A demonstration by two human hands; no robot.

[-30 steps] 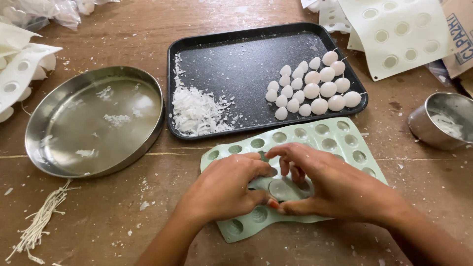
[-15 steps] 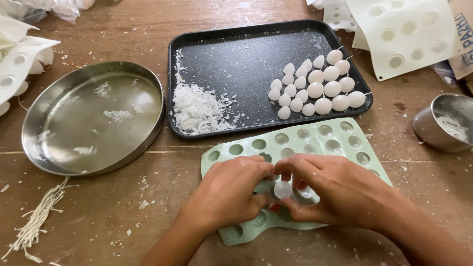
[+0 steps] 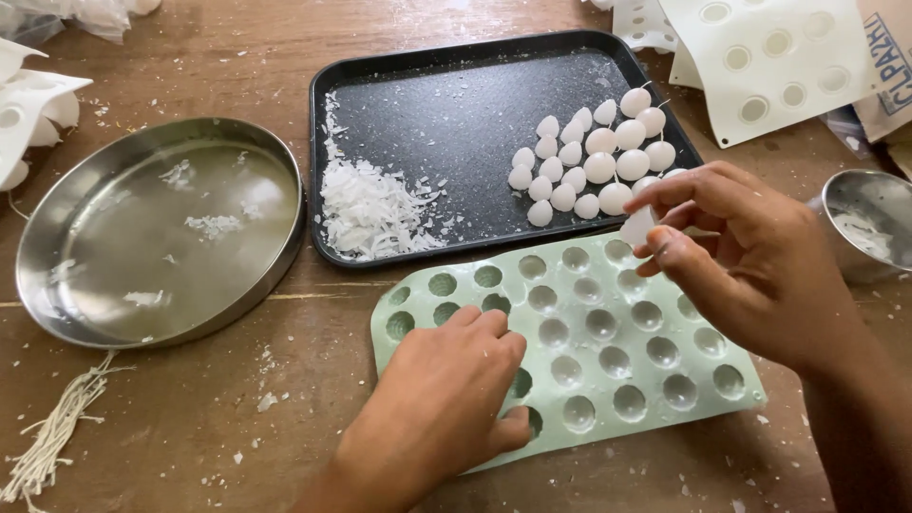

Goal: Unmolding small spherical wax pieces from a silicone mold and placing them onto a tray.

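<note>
One small white wax dome (image 3: 635,226) is pinched in the right hand (image 3: 750,275), at 2 o'clock above the pale green silicone mould (image 3: 608,332). It seems light and brittle, best held gently at its sides. The left hand (image 3: 437,418) presses flat on the mould, holding nothing.

Mould (image 3: 608,332) before tray (image 3: 456,123); dish (image 3: 57,256) left, seemingly a cup (image 3: 869,214) right

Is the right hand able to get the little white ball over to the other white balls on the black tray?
Probably yes. The right hand pinches a small white ball just above the black tray's near edge, right beside the cluster of white balls. Nothing lies between them; the left hand rests on the green mould.
</note>
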